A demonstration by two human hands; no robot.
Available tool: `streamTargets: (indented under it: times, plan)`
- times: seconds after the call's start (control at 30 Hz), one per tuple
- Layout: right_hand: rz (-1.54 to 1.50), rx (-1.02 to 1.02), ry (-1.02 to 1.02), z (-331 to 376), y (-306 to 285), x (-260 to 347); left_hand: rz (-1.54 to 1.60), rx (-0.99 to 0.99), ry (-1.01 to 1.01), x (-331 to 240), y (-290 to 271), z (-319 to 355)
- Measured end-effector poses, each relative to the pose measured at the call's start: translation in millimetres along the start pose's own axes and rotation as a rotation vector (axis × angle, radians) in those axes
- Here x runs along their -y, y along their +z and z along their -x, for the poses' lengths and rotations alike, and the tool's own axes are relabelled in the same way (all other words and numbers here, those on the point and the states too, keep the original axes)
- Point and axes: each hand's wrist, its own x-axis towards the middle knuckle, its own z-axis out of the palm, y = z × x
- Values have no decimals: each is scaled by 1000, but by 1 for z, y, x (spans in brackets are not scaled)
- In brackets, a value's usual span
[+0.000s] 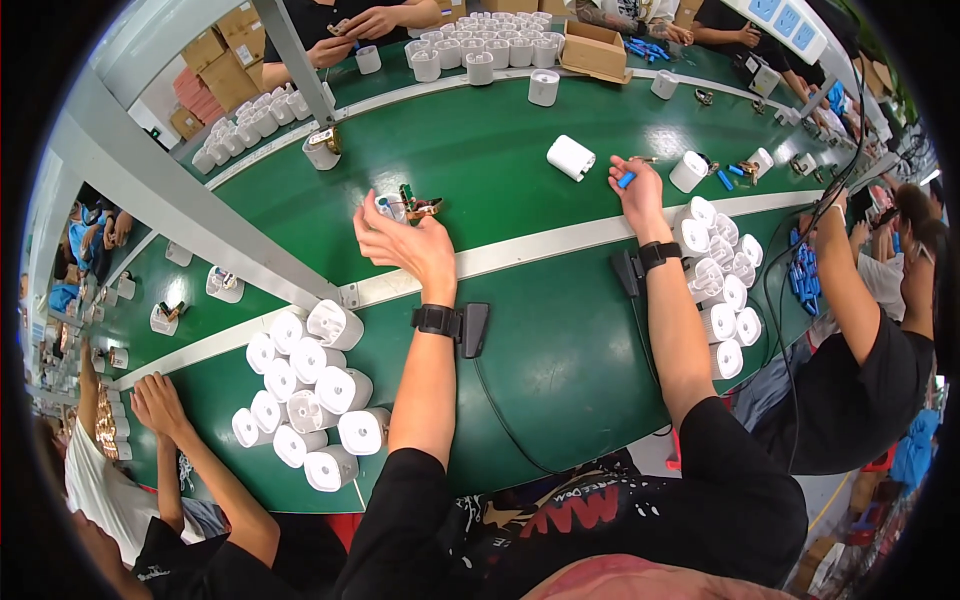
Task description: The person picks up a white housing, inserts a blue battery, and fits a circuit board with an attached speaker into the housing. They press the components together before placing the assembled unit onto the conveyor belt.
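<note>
Far left on the green table (pixel 500 140), I see a heap of white plastic cups (pixel 310 395) lying on their sides, close to a neighbour's hands (pixel 155 400). Next comes my left hand (pixel 405 240), raised over the white stripe (pixel 560 240), fingers curled tight around a small white part with metal clips (pixel 405 207) sticking out of the top. A black wristband (pixel 437 320) sits on that arm, with a black box and cord hanging just beside it. Further along, a single white cup (pixel 570 157) lies alone on the green. My right hand (pixel 637 190) reaches out flat past the stripe, pinching a small blue piece (pixel 626 180) between thumb and finger; the grip is narrow. Just right of it stands another white cup (pixel 688 171), with more blue pieces (pixel 725 180) nearby. Below that, a second heap of white cups (pixel 722 280) lies near my right forearm.
</note>
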Motion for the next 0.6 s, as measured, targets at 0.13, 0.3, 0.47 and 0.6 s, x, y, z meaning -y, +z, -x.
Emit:
streamTargets:
  times: [0.13,0.3,0.47,0.6]
  plan:
    - [480,-4,-219,3,18,-12,34,-69,149,-3,1,4]
    - [817,-53,-281,1,34,-20,172,-86,348,-4,3,9]
    - [985,-120,-500,-5,32,-26,263,-25,362,-4,8,15]
    - [624,-12,-311,-11,31,-30,293,3,348,-5,11,17]
